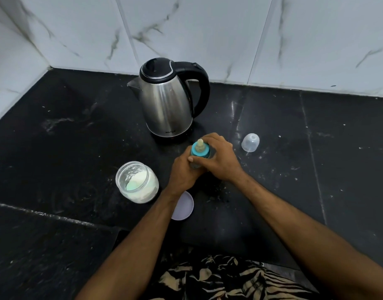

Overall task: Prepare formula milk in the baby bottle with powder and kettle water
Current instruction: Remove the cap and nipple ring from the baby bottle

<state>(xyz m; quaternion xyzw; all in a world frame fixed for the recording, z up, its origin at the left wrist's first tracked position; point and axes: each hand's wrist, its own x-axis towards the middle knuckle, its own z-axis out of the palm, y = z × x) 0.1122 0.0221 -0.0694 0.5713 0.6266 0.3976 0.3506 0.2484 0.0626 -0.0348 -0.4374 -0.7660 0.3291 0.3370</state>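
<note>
Counter: the black counter [316, 169] meets white marble walls at the back and on the left, making a corner.
Open room: bare counter lies to the far right and far left of the hands.
Baby bottle: the baby bottle [199, 150] stands upright in the middle, just in front of the kettle [167, 102], with its blue ring and teat on top.
Left hand: the left hand [184, 174] curls around the bottle's lower body.
Right hand: the right hand [222, 160] wraps its fingers around the blue ring.
Powder jar: the open powder jar [136, 181] sits near the left hand.
Jar lid: the pale jar lid [184, 205] lies flat, partly under the left wrist.
Clear cap: the clear cap [250, 142] rests right of the bottle, apart from it.
</note>
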